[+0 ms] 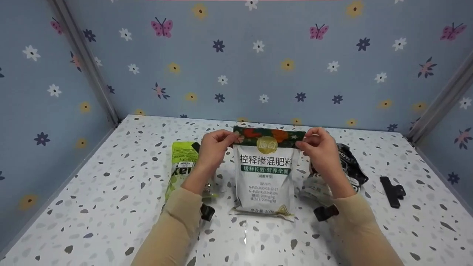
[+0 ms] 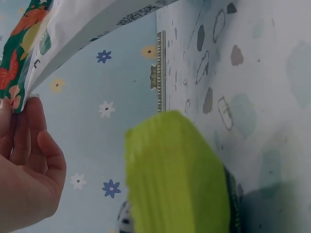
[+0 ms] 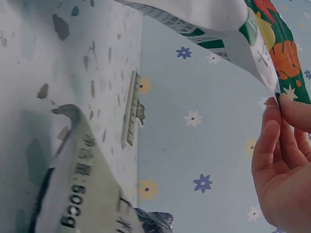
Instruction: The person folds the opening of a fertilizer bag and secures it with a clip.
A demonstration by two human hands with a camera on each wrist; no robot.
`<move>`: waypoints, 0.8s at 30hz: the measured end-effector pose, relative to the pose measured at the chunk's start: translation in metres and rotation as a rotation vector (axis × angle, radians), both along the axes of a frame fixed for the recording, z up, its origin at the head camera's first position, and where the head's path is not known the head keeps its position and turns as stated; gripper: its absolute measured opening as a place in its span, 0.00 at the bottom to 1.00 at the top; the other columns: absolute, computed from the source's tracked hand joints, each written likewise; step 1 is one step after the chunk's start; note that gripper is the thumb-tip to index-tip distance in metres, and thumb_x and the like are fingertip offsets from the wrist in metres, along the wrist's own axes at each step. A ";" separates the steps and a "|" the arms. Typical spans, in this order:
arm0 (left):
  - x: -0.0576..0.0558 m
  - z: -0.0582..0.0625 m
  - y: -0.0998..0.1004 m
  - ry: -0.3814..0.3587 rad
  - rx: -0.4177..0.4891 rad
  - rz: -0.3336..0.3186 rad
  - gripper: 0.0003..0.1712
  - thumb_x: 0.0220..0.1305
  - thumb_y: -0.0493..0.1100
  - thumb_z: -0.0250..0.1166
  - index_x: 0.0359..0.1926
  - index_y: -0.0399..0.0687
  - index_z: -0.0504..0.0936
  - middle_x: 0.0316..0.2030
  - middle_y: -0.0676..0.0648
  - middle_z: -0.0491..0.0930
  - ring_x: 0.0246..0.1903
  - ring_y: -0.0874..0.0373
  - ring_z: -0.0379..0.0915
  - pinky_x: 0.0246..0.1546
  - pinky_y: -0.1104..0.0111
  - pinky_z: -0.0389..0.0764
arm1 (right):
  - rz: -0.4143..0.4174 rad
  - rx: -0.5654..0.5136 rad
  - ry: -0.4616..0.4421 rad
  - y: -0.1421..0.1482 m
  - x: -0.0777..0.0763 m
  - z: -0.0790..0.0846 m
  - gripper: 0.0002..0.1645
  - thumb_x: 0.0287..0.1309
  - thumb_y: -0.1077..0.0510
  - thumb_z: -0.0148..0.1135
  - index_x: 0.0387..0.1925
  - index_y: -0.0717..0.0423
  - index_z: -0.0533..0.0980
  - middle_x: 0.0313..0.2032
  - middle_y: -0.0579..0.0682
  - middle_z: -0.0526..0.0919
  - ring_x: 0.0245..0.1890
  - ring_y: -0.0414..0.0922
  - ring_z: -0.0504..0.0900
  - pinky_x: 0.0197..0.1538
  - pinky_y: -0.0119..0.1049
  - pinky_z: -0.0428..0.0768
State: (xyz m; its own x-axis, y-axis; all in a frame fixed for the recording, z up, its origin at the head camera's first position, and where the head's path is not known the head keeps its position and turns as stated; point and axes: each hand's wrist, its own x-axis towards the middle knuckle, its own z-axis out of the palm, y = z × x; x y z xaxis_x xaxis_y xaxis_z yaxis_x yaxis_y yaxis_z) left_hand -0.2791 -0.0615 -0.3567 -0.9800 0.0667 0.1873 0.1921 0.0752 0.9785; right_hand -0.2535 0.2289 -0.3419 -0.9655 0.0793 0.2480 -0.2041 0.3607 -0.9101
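A white fertilizer bag (image 1: pixel 264 181) with a dark green, orange-flowered top band stands upright in the middle of the table in the head view. My left hand (image 1: pixel 216 147) pinches the left side of that band between thumb and fingers. At the opposite side, my right hand (image 1: pixel 321 147) pinches the band the same way. The left wrist view shows the left hand (image 2: pixel 31 165) at the bag's corner, and the right wrist view shows the right hand (image 3: pixel 284 160) at the other corner. The top band looks flat and stretched between the hands.
A lime-green bag (image 1: pixel 181 162) stands behind my left forearm, with a black clip (image 1: pixel 207 212) nearby. Behind the right forearm is a black-and-white bag (image 1: pixel 353 166); another black clip (image 1: pixel 326 213) lies before it. One more black clip (image 1: pixel 391 192) lies farther right. Flower-patterned walls (image 1: pixel 240 59) enclose the speckled table.
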 end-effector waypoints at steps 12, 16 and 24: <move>0.008 0.014 -0.006 0.140 0.029 -0.096 0.12 0.72 0.48 0.63 0.38 0.47 0.87 0.38 0.48 0.86 0.45 0.54 0.79 0.47 0.59 0.73 | 0.067 0.055 -0.003 0.003 0.012 0.025 0.13 0.66 0.66 0.63 0.51 0.63 0.78 0.37 0.57 0.82 0.37 0.46 0.84 0.44 0.36 0.84; 0.010 0.020 -0.006 0.171 0.052 -0.135 0.12 0.72 0.47 0.63 0.38 0.45 0.87 0.39 0.46 0.86 0.47 0.53 0.79 0.54 0.60 0.75 | 0.071 0.043 0.019 0.005 0.016 0.031 0.12 0.65 0.68 0.63 0.49 0.66 0.77 0.35 0.56 0.81 0.35 0.44 0.83 0.43 0.34 0.84; 0.013 0.025 -0.008 0.212 0.032 -0.144 0.12 0.72 0.46 0.63 0.37 0.44 0.87 0.39 0.46 0.85 0.47 0.53 0.79 0.55 0.59 0.75 | 0.070 0.036 0.057 0.007 0.022 0.038 0.11 0.64 0.68 0.64 0.47 0.67 0.76 0.35 0.57 0.83 0.32 0.45 0.83 0.41 0.35 0.84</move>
State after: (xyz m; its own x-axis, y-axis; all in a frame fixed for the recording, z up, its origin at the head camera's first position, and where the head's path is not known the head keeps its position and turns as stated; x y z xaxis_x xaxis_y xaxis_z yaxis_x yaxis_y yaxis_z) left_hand -0.2659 -0.0699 -0.3313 -0.8997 0.1932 0.3914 0.3992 0.0017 0.9168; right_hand -0.2314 0.2357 -0.3034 -0.9527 0.0024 0.3039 -0.2806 0.3765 -0.8829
